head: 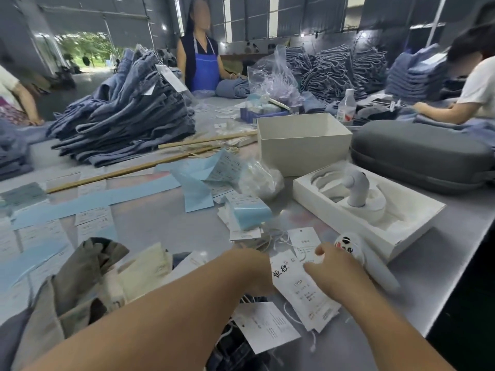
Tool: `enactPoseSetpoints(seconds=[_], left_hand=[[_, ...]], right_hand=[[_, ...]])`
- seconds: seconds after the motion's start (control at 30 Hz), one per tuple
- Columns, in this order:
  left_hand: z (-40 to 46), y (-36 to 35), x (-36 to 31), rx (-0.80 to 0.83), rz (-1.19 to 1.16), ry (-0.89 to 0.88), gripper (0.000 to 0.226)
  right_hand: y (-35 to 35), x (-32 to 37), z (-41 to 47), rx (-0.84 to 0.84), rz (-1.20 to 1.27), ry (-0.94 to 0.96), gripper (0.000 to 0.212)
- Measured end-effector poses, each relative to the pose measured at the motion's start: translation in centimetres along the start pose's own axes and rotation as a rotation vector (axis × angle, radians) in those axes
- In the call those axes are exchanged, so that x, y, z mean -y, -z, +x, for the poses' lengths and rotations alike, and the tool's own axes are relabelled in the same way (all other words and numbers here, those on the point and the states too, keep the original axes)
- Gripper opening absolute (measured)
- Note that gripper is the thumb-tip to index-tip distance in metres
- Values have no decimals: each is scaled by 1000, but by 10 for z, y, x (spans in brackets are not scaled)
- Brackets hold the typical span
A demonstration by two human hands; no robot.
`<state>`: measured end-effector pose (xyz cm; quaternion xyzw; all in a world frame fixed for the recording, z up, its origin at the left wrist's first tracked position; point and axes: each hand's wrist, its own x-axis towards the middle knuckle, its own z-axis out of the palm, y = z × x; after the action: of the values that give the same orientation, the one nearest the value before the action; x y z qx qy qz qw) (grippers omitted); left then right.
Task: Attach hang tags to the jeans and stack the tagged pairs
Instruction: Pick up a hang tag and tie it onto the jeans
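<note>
A stack of white hang tags (pixel 302 293) with string loops lies on the table in front of me. My right hand (pixel 334 271) pinches the tags at their upper right edge. My left hand (pixel 254 266) sits at the stack's left edge, its fingers hidden behind the wrist. One loose white tag (pixel 265 326) lies nearer to me on dark denim (pixel 235 352). More tags and light blue tag bundles (pixel 249 212) are scattered just beyond. A tall pile of folded jeans (pixel 128 113) stands at the far left.
A white hand fan with a panda face (pixel 356 250) lies right of my hand. Beyond it are a white moulded tray (pixel 369 207), an open white box (pixel 302 143) and a grey case (pixel 423 156). Other people work around the table. Crumpled cloth (pixel 88 274) lies at my left.
</note>
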<state>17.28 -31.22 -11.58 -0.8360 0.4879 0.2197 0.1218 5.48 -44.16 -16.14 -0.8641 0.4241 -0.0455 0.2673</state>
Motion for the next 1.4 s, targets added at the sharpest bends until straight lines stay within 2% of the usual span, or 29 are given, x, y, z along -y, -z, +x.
enactPoseSetpoints(seconds=[0.07, 0.17, 0.3, 0.37, 0.5, 0.7, 0.77, 0.87, 0.97, 1.1, 1.23, 1.4], left_hand=[[-1, 1, -1, 10, -4, 18, 46], [1, 1, -2, 15, 39, 19, 37], [1, 2, -1, 32, 32, 34, 35], [0, 3, -1, 23, 8, 38, 35], [-1, 5, 0, 2, -31, 38, 36], [-1, 6, 4, -7, -64, 36, 40], [-3, 8, 3, -8, -61, 35, 34], [-5, 12, 3, -42, -88, 58, 18], [-9, 23, 5, -158, -157, 93, 7], [-31, 52, 19, -365, -249, 129, 28], [-71, 72, 46, -421, -284, 170, 25], [-137, 56, 91, -465, -291, 232, 17]], right_hand=[[-1, 6, 9, -91, 35, 76, 27], [0, 22, 29, -91, 387, 107, 4], [10, 48, 54, 37, 929, 25, 8], [10, 58, 62, 110, 1034, -20, 11], [-2, 63, 70, 141, 881, -51, 22], [-6, 52, 59, 116, 545, 65, 30], [-4, 51, 56, 95, 468, 77, 38], [0, 53, 49, 45, 385, 127, 34], [10, 58, 38, -30, 470, 177, 21], [26, 76, 17, 7, 684, 286, 14], [36, 104, -20, 187, 786, 468, 14], [42, 145, -72, 410, 728, 732, 11]])
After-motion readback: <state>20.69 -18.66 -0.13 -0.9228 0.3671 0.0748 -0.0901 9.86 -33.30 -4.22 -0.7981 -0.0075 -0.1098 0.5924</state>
